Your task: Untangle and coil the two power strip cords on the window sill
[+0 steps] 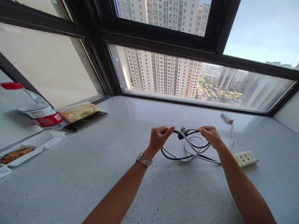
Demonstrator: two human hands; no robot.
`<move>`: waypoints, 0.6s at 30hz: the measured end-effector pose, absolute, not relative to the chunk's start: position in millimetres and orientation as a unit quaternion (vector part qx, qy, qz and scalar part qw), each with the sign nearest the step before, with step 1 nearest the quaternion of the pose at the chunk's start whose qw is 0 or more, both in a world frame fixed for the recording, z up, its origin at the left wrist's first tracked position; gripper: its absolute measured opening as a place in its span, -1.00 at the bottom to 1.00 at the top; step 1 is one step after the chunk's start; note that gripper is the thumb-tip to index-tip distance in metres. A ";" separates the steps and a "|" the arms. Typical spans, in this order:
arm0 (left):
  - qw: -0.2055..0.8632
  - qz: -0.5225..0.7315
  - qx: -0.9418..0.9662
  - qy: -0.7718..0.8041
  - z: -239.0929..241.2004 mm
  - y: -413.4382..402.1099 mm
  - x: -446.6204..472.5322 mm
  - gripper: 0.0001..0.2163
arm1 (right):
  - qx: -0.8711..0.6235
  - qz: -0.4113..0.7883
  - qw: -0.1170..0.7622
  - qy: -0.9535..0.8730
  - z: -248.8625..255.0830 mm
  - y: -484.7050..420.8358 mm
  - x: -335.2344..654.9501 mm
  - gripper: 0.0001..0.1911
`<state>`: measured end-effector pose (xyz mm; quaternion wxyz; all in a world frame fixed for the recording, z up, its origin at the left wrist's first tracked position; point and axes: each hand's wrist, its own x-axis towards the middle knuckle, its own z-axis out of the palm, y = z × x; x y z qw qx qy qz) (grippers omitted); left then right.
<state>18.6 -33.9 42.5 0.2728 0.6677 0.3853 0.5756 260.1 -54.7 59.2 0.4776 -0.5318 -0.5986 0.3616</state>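
Loops of white and black power cord [197, 150] are tangled together over the speckled counter. My left hand [159, 140], with a metal watch on the wrist, is closed on a stretch of cord at the left of the tangle. On the other side my right hand [210, 135] pinches a cord at the upper right. Between the hands are a light-coloured plug [183, 129] and a black plug [181, 135]. A white power strip [246, 158] lies partly behind my right forearm, with cord running toward it.
A smaller white power strip [227, 117] with its own cord lies near the window. At left are a red-capped bottle [44, 115], a phone [86, 121], a wrapped yellow package [79, 112] and a plastic tray [44, 140] holding a cookie [17, 154]. Dark window frames border the counter [93, 174].
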 end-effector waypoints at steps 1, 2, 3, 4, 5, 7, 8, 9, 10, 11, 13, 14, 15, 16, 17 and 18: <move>0.270 0.580 0.669 0.379 43.9 -31.1 20.8 -0.65 | -0.523 0.386 0.472 -0.596 60.2 -55.4 260.0 -0.68; 0.273 0.586 0.668 0.369 45.9 -29.0 23.1 -0.65 | -0.513 0.414 0.464 -0.592 60.9 -56.0 260.4 -0.70; 0.285 0.591 0.665 0.357 48.5 -27.5 25.4 -0.65 | -0.500 0.444 0.455 -0.588 61.3 -56.3 261.0 -0.71; 0.304 0.596 0.659 0.344 51.7 -26.4 28.0 -0.66 | -0.484 0.476 0.446 -0.584 61.1 -56.5 261.6 -0.71; 0.330 0.599 0.651 0.329 55.2 -25.9 30.7 -0.67 | -0.467 0.509 0.435 -0.577 60.5 -56.6 261.9 -0.72; 0.400 0.600 0.625 0.300 62.8 -26.0 36.8 -0.68 | -0.430 0.573 0.418 -0.559 57.5 -56.5 261.1 -0.73; 0.441 0.597 0.607 0.284 66.3 -26.6 40.1 -0.69 | -0.411 0.601 0.415 -0.546 55.3 -56.3 259.6 -0.74; 0.484 0.592 0.586 0.268 69.3 -27.5 43.5 -0.69 | -0.391 0.625 0.418 -0.530 52.8 -56.0 257.5 -0.74; 0.526 0.586 0.563 0.250 71.6 -28.7 47.0 -0.68 | -0.371 0.648 0.423 -0.514 50.0 -55.6 254.9 -0.74; 0.567 0.580 0.538 0.232 73.1 -30.0 50.6 -0.69 | -0.352 0.668 0.428 -0.497 47.1 -55.1 251.9 -0.74; 0.635 0.572 0.481 0.193 73.4 -33.0 58.1 -0.68 | -0.316 0.708 0.431 -0.462 42.1 -53.7 245.9 -0.72; 0.662 0.571 0.453 0.173 72.3 -34.5 62.2 -0.67 | -0.298 0.724 0.434 -0.446 40.3 -53.2 243.2 -0.72; 0.683 0.570 0.429 0.156 70.6 -35.9 66.7 -0.66 | -0.281 0.738 0.437 -0.431 39.2 -52.9 240.6 -0.73; 0.700 0.567 0.410 0.143 68.4 -37.0 71.8 -0.66 | -0.263 0.748 0.445 -0.416 39.0 -52.9 238.2 -0.74; 0.712 0.563 0.397 0.133 65.7 -37.9 77.5 -0.66 | -0.246 0.755 0.456 -0.403 39.7 -53.5 235.9 -0.75; 0.720 0.560 0.390 0.126 62.6 -38.6 83.8 -0.66 | -0.229 0.759 0.468 -0.391 41.2 -54.5 233.6 -0.76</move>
